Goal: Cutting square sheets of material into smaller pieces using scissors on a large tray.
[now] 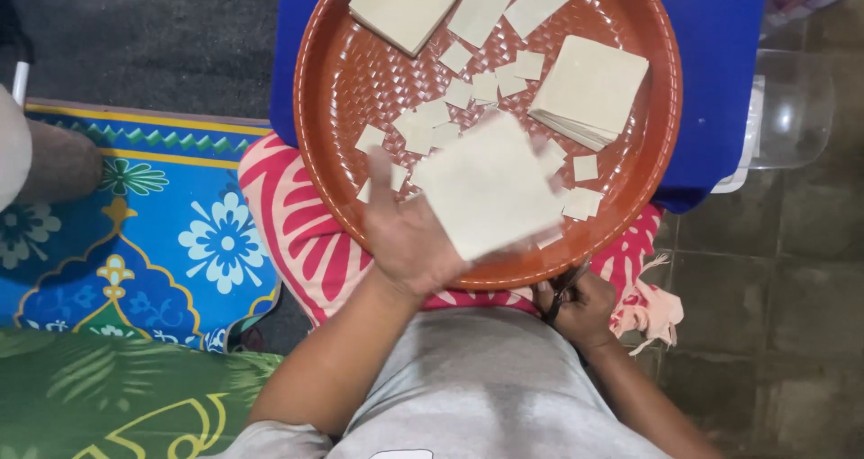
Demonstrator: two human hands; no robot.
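My left hand (407,236) holds a thin square pastry sheet (486,185) flat above the near side of a round brown plastic tray (335,90). Below the tray's near rim, my right hand (578,308) grips a pair of dark scissors (560,295), mostly hidden under the rim. On the tray lie two stacks of square sheets, one at the far left (404,5) and one at the right (589,88). Cut strips (483,5) and several small cut squares (459,90) are scattered between them.
The tray rests on my lap over a pink and red patterned cloth (297,234), with a blue cloth (711,54) behind it. A blue floral mat (171,234) lies to the left, a clear plastic container (792,108) to the right, and tiled floor (774,279) beyond.
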